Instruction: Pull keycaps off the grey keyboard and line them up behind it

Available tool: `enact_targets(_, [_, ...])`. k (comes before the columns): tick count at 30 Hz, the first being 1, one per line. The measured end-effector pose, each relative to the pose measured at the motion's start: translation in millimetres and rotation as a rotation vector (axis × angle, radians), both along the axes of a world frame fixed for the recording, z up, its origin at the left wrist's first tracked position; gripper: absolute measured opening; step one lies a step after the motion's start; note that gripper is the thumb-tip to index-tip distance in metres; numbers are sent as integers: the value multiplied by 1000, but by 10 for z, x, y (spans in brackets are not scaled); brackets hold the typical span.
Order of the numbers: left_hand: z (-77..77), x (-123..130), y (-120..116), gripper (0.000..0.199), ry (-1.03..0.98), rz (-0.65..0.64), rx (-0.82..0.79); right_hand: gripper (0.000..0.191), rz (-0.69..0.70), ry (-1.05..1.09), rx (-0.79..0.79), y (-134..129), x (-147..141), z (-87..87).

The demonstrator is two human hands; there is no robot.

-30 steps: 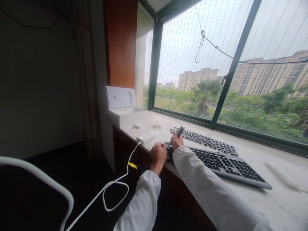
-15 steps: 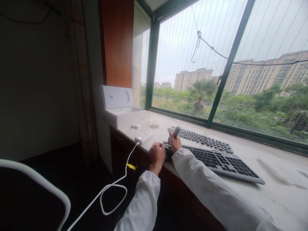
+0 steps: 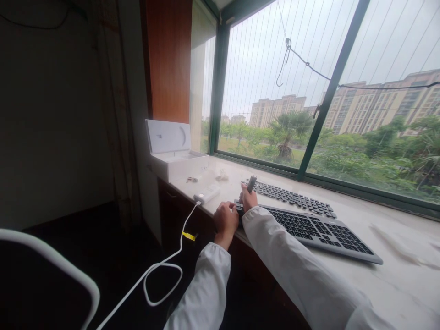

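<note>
My right hand (image 3: 248, 200) grips a small dark stick-like tool (image 3: 251, 184), held nearly upright over the left end of a grey keyboard (image 3: 309, 228) on the pale window ledge. My left hand (image 3: 226, 218) is curled at that keyboard's left corner, touching its edge; what its fingers hold is hidden. Both arms wear white sleeves. Behind the keyboard lies a row of loose dark keycaps or a second key set (image 3: 292, 199).
An open white box (image 3: 173, 156) stands at the ledge's left end. A white power block (image 3: 206, 194) with a white cable (image 3: 161, 270) hangs off the ledge. A white chair rim (image 3: 55, 266) curves at lower left. Window glass runs along the back.
The view shifted slightly. My right hand tilted the dark tool more upright and drew a little closer to the left hand. The left hand stayed at the keyboard's corner.
</note>
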State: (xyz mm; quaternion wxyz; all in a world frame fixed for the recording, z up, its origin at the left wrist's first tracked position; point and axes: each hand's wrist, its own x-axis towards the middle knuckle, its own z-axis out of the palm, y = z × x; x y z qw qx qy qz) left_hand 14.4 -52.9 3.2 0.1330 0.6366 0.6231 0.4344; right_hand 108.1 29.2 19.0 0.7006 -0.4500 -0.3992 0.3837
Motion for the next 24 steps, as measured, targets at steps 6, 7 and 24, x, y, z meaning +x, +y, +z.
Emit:
enact_targets(6, [15, -3, -20, 18, 6, -9, 5, 43, 34, 153, 28, -23, 15, 25])
enact_targets(7, [18, -3, -24, 18, 5, -8, 3, 43, 38, 153, 35, -27, 16, 24])
enact_targets(24, [26, -9, -41, 23, 17, 2, 6, 40, 6, 154, 102, -124, 56, 135])
